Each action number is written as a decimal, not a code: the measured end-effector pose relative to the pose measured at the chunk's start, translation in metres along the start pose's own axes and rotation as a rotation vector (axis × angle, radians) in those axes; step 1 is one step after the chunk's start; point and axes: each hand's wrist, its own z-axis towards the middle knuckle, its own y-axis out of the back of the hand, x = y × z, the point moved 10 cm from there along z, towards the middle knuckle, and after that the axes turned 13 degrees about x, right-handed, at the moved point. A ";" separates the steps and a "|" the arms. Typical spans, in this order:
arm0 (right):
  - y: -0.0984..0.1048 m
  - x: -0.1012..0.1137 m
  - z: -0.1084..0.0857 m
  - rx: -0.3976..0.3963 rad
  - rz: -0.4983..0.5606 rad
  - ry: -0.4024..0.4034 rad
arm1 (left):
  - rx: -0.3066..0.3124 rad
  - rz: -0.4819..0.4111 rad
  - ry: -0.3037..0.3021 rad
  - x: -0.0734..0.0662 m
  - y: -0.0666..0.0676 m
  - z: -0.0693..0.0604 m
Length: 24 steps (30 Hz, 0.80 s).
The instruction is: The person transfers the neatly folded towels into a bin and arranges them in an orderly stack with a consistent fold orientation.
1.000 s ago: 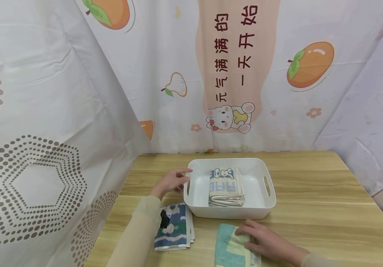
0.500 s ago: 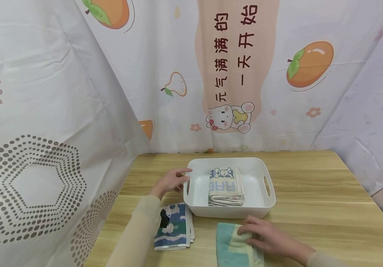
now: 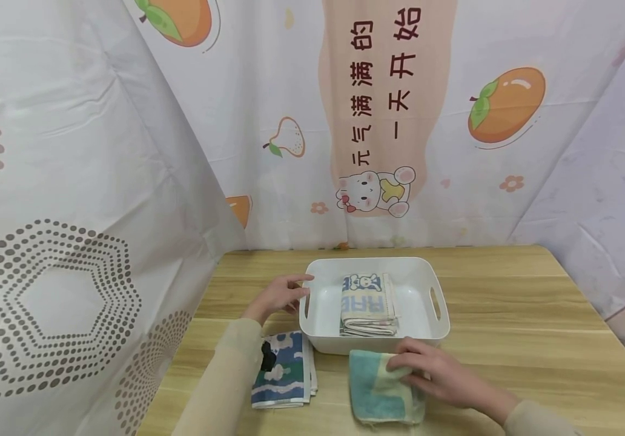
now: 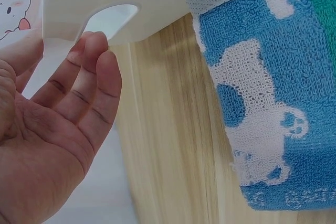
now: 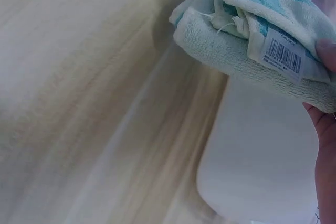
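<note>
My right hand [image 3: 436,370] pinches a folded teal and cream towel [image 3: 380,387] by its right side. The towel is lifted in front of the white plastic basket [image 3: 375,346]; in the right wrist view its layered folds and a barcode label [image 5: 283,53] show. My left hand [image 3: 280,297] holds the basket's left rim beside the handle hole [image 4: 113,18], thumb and fingers on either side of the wall. Inside the basket lies a folded beige towel [image 3: 367,306] with blue lettering and a bear. A folded blue and green towel [image 3: 285,369] rests under my left forearm.
The wooden table [image 3: 519,339] extends to the right of the basket. A printed curtain [image 3: 269,200] hangs behind the table, and a dotted white sheet [image 3: 72,181] hangs along the left.
My right hand has raised the teal towel off the table and brought it forward toward the basket's front wall. My left hand stays at the basket rim.
</note>
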 end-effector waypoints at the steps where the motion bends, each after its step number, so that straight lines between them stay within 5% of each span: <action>1: 0.001 -0.001 0.001 0.005 0.005 -0.008 | 0.002 0.003 -0.005 0.000 0.000 0.000; 14: 0.032 -0.002 0.017 -0.047 0.036 0.063 | 0.018 0.007 -0.007 -0.001 0.000 0.001; 24: 0.046 -0.008 0.024 -0.038 0.050 0.030 | 0.023 0.003 -0.012 -0.001 0.000 0.001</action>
